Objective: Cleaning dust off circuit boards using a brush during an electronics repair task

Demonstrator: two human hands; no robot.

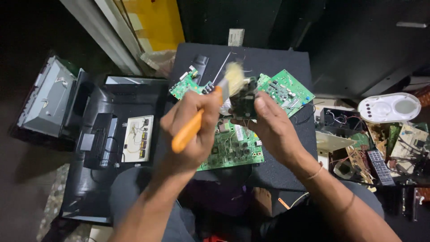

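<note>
A: What is seen at the far left?

B: A grey metal chassis [47, 98] is seen lying tilted at the left edge. Just beside it, an opened black monitor back [96, 148] is laid flat, and a pale board [138, 138] with small components is exposed inside it.

A: And the left hand?

B: The left hand [190, 130] is closed in a fist around the orange handle of a brush [204, 114]. The handle is slanted up to the right, and the pale bristles, blurred, are brought against the top of a small black part [244, 101].

A: Where is that part held?

B: It is held up above the black work surface [277, 58], over the middle of it. It is pinched by the fingers of the right hand [273, 127], thumb on the near side; its exact kind cannot be told.

A: What is laid beneath the hands?

B: A large green circuit board [230, 148] is laid flat on the surface below them. A smaller green board [188, 84] is placed further up to the left, and another green board [286, 92] is placed to the right.

A: And at the far right?

B: A heap of loose boards and wires [385, 148] is piled there, with a white oval casing [389, 107] resting on top and a dark remote control [380, 166] lying near it.
</note>
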